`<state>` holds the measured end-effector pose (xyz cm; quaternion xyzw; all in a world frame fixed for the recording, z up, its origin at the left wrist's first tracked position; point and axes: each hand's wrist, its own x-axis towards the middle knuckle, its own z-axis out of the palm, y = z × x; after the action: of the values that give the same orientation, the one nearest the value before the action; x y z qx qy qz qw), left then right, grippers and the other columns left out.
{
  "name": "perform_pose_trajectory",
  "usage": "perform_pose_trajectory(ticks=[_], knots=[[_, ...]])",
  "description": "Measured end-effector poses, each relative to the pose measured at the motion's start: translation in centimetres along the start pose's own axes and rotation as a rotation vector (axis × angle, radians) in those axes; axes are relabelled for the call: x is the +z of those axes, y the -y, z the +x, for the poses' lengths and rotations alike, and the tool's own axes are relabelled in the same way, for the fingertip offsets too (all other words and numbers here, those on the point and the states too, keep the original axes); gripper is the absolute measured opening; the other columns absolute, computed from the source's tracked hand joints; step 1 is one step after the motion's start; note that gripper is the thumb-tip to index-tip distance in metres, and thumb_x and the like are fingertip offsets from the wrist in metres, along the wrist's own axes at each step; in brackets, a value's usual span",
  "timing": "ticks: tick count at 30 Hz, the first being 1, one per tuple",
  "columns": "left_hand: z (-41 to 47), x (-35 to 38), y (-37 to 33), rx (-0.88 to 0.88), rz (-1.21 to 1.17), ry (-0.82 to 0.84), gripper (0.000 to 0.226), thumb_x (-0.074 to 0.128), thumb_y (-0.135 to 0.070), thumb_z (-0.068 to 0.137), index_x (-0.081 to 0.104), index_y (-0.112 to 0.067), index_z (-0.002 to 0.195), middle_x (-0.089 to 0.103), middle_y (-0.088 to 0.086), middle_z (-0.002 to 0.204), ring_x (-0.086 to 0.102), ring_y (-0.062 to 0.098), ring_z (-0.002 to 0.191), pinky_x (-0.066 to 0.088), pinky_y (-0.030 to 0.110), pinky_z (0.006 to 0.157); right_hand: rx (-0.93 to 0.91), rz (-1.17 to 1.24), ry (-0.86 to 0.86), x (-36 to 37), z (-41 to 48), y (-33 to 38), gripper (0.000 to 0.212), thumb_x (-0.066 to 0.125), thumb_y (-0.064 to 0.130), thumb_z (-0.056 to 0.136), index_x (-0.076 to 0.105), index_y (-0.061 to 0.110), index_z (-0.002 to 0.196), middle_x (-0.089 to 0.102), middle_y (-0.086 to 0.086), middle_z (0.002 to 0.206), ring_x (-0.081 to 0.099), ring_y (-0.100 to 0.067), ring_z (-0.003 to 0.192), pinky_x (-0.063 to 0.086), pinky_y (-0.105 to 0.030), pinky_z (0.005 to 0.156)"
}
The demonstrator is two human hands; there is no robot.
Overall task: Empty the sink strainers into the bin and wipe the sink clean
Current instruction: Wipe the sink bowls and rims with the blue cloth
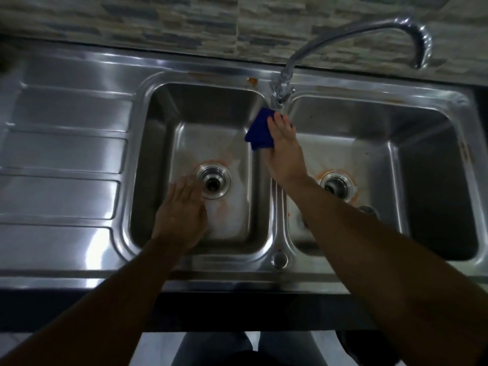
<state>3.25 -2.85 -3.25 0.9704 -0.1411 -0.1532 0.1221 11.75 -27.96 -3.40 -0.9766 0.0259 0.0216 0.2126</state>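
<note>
Blue cloth (257,134) under right hand (286,159) (rim stamp (465,152) unreadable).

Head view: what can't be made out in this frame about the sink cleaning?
1. The bin lies outside the head view's edges.
2. The right hand covers part of the blue cloth, so whether its thumb pinches the cloth is hidden.
3. The left hand is motion-blurred, so contact with the left basin is unclear.
4. A round metal object in the right basin is partly behind the right forearm and too dim to identify.
5. The left drain and right drain are too dark to show strainers.
</note>
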Motion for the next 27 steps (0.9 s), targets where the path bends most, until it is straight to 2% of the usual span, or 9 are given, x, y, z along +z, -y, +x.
perform_pose_trajectory(ticks=[2,4,7,9,13,16,21,27], knots=[[1.0,-1.5,2.3,-0.008,0.007,-0.065,0.067,0.025,-0.031,0.093,0.038,0.001,0.150,0.030,0.021,0.160,0.021,0.034,0.153,0.012,0.046,0.127,-0.006,-0.016,-0.046,0.5,-1.4,0.3,0.065,0.057,0.008,0.096,0.028,0.007,0.154,0.019,-0.012,0.163,0.009,-0.029,0.153,0.013,-0.044,0.125],[1.9,-2.9,4.8,-0.017,0.010,-0.123,0.062,0.030,-0.028,0.095,0.039,0.000,0.150,0.028,0.020,0.161,0.018,0.033,0.153,0.012,0.047,0.126,0.036,0.028,-0.110,1.0,-4.1,1.0,0.063,0.062,0.004,0.091,0.037,0.004,0.149,0.027,-0.015,0.160,0.018,-0.033,0.151,0.023,-0.049,0.122],[2.7,-4.4,8.5,-0.017,0.004,-0.159,0.060,0.033,-0.030,0.099,0.030,-0.004,0.154,0.022,0.018,0.164,0.013,0.031,0.154,0.010,0.047,0.126,0.065,-0.020,-0.218,1.6,-7.9,2.1,0.063,0.075,0.006,0.077,0.056,0.002,0.137,0.047,-0.017,0.148,0.041,-0.039,0.139,0.037,-0.054,0.112],[3.1,-4.8,10.2,-0.019,0.011,-0.172,0.065,0.025,-0.038,0.100,0.026,-0.004,0.156,0.019,0.018,0.165,0.011,0.031,0.155,0.009,0.047,0.126,0.085,-0.089,-0.210,1.8,-8.3,2.6,0.064,0.079,0.009,0.072,0.060,0.004,0.132,0.054,-0.015,0.144,0.049,-0.040,0.131,0.039,-0.051,0.108],[3.7,-4.5,11.1,-0.035,0.005,-0.223,0.070,0.019,-0.044,0.100,0.022,-0.003,0.156,0.016,0.018,0.165,0.009,0.030,0.155,0.009,0.047,0.127,0.174,-0.114,-0.149,1.8,-4.5,3.6,0.060,0.065,0.013,0.086,0.049,0.005,0.143,0.046,-0.013,0.151,0.038,-0.032,0.141,0.029,-0.045,0.119],[3.9,-4.1,11.4,-0.029,-0.020,-0.261,0.066,0.022,-0.042,0.102,0.024,-0.004,0.156,0.020,0.016,0.165,0.012,0.027,0.155,0.011,0.046,0.127,0.243,-0.012,-0.187,1.7,-0.5,4.3,0.061,0.058,0.013,0.092,0.039,0.010,0.150,0.037,-0.010,0.157,0.029,-0.024,0.148,0.024,-0.042,0.123],[4.2,-3.6,12.0,-0.008,-0.025,-0.309,0.062,0.026,-0.037,0.102,0.029,-0.003,0.155,0.024,0.016,0.163,0.016,0.028,0.155,0.015,0.047,0.126,0.320,-0.008,-0.284,2.5,3.9,5.0,0.060,0.057,0.009,0.093,0.039,0.015,0.151,0.039,-0.009,0.156,0.033,-0.026,0.146,0.034,-0.046,0.117],[4.5,-3.2,12.1,0.015,-0.009,-0.367,0.061,0.030,-0.034,0.102,0.032,-0.001,0.153,0.027,0.018,0.162,0.020,0.030,0.154,0.020,0.049,0.125,0.396,0.013,-0.353,4.5,6.6,6.6,0.065,0.061,0.008,0.088,0.040,0.012,0.150,0.039,-0.007,0.156,0.031,-0.026,0.147,0.018,-0.038,0.123]])
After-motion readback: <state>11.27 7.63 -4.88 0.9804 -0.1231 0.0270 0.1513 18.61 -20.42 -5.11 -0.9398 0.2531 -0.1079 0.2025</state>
